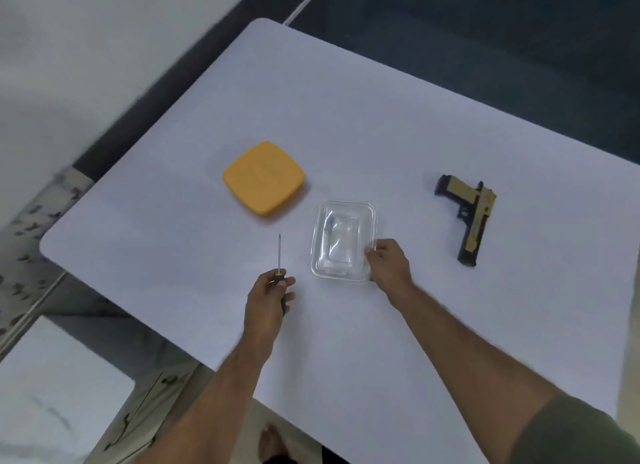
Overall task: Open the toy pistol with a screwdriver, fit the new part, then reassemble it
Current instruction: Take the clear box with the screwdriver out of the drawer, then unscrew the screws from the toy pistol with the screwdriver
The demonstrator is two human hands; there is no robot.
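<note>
- The person's left hand [268, 295] has its grip wrapped round the dark handle of the screwdriver [280, 268], thumb near the yellow collar and the thin shaft pointing away across the white tabletop [381, 124]; the tool appears held ready, not yet put to work.
- The right hand [389, 261] rests at the near right corner of a clear plastic container [343, 242], fingertips pinching its rim, seemingly to steady or shift it.
- Inside the container lies something pale and transparent, possibly a bag, with a small dark item by the left wall; whether this is the new part is too blurred to tell.
- The orange lid [265, 179] lies flat just beyond the container to the left, apart from it, apparently set aside so the contents stay within reach.
- The toy pistol [469, 217], tan and black, lies on its side well to the right of both hands, muzzle toward the near edge, untouched and closed.
- Judging by the layout, the work is at its start: tool in hand, pistol not yet opened.
</note>
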